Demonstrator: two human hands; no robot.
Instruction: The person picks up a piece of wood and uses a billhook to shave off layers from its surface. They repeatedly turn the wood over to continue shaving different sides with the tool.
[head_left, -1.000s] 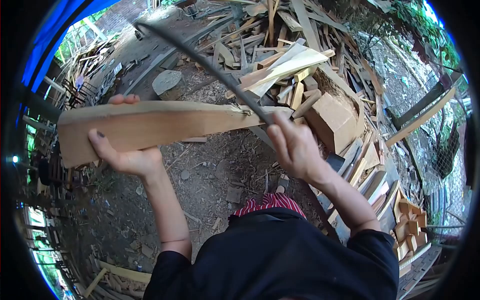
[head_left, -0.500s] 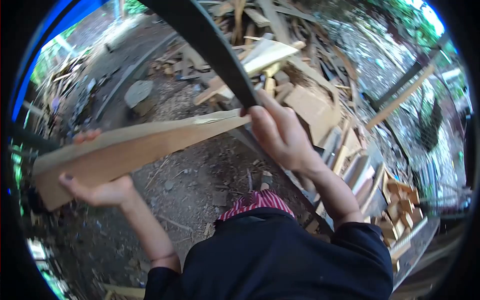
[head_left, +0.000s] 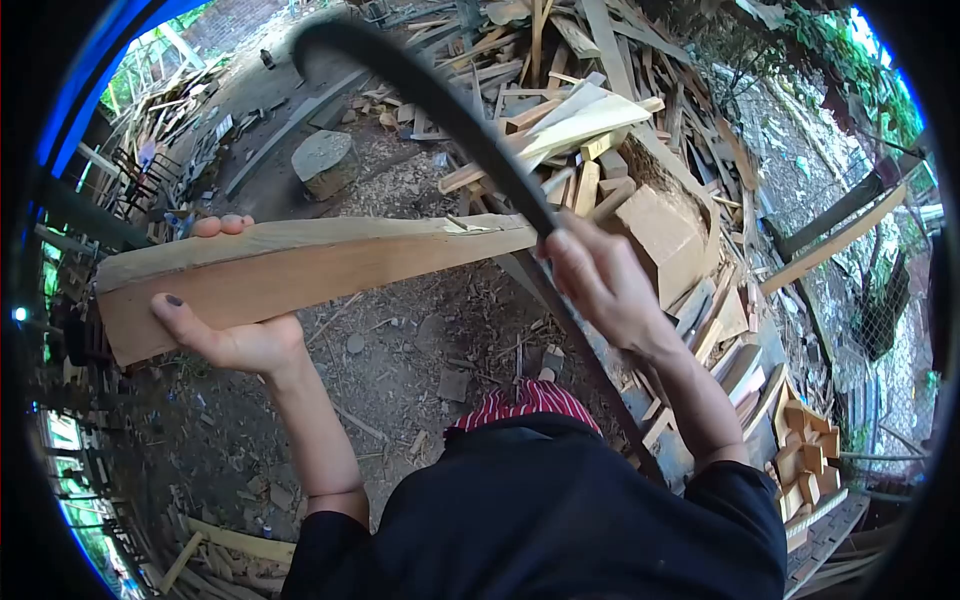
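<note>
Plank (head_left: 300, 270) in left hand (head_left: 235, 335), blade (head_left: 430, 100) in right hand (head_left: 600, 285).

Outdoor wood yard, heaps of offcut planks (head_left: 560, 110), a stump block (head_left: 325, 160), chip-strewn dirt ground (head_left: 420, 340)

Your right hand (head_left: 600, 285) covers the handle of the dark curved blade (head_left: 430, 95), so you cannot see the grip. The blade's far tip is smeared by blur. Your left hand (head_left: 235, 335) is partly hidden behind the wooden plank (head_left: 300, 270) (only fingertips show above it).
</note>
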